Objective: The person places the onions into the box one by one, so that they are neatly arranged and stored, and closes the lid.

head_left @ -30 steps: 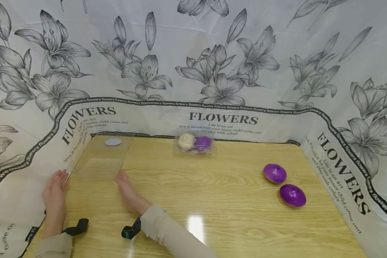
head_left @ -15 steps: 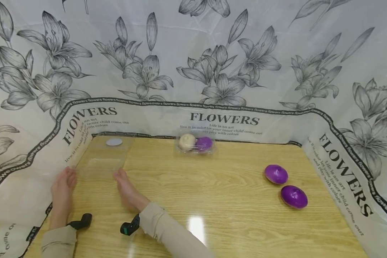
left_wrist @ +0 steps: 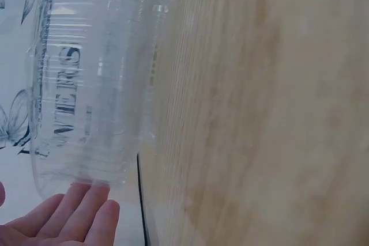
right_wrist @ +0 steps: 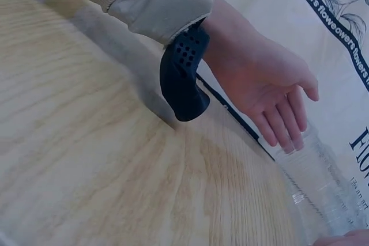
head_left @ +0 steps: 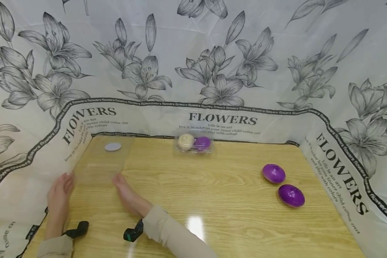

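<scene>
A clear plastic box point(head_left: 100, 161) with a white oval label point(head_left: 113, 147) lies at the back left of the table. At its front left corner is my left hand point(head_left: 59, 193), and the left wrist view shows that hand's straight fingertips point(left_wrist: 95, 191) against the box's clear ribbed wall point(left_wrist: 86, 84). My right hand point(head_left: 129, 191) is at the front right corner, fingers extended along that side. Only a sliver of the right hand point(right_wrist: 346, 239) shows in its own wrist view, where the left hand point(right_wrist: 259, 87) is seen with flat fingers. Whether the box's lid is fully closed cannot be told.
A small clear pack point(head_left: 193, 150) at the back middle holds a cream round item point(head_left: 185, 142) and a purple one point(head_left: 202, 143). Two glossy purple onion-shaped things point(head_left: 273, 173) lie on the right of the wooden table point(head_left: 193, 193). Flower-printed cloth point(head_left: 154, 118) hangs around the table.
My left hand came in toward the box, then shifted slightly back and left. The box's white label now sits a little nearer, and the box's outline looks different. The right hand barely moved.
</scene>
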Demonstrator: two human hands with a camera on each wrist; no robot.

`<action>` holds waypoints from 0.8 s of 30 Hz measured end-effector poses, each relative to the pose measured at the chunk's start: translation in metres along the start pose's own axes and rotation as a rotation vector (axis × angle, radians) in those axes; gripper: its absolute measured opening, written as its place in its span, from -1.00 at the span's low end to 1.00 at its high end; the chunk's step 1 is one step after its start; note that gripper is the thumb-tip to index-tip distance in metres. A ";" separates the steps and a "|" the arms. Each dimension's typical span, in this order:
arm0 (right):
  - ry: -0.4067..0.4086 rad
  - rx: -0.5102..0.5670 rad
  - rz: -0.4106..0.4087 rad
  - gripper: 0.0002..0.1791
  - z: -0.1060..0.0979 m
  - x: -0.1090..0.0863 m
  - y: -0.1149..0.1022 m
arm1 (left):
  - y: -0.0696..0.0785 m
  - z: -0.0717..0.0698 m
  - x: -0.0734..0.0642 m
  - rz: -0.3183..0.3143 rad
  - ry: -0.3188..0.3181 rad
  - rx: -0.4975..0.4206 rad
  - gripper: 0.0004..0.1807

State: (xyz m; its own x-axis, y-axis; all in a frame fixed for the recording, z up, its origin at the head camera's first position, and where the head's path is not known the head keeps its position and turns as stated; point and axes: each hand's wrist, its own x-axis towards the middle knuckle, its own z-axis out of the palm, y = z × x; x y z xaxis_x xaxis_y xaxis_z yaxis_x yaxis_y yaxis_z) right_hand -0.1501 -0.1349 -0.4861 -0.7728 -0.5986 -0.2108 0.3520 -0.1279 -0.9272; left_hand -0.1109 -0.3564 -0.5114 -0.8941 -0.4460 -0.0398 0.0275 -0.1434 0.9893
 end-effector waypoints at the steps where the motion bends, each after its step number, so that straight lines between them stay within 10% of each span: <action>1: -0.009 -0.004 0.006 -0.23 -0.001 -0.003 0.000 | -0.001 -0.002 -0.003 0.008 -0.008 0.018 -0.33; 17: -0.191 -0.102 0.078 -0.15 -0.029 -0.071 0.007 | -0.005 -0.015 -0.053 -0.151 -0.132 0.054 -0.32; 24: -0.227 -0.168 0.152 -0.08 -0.041 -0.105 0.005 | -0.006 -0.010 -0.072 -0.209 -0.193 0.210 -0.32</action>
State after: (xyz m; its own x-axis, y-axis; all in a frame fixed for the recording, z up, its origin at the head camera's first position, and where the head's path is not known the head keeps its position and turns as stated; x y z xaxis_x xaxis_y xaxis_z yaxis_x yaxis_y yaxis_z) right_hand -0.0888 -0.0398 -0.4817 -0.5737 -0.7647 -0.2934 0.3471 0.0975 -0.9328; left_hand -0.0416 -0.3324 -0.5154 -0.9394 -0.2479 -0.2368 -0.2395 -0.0200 0.9707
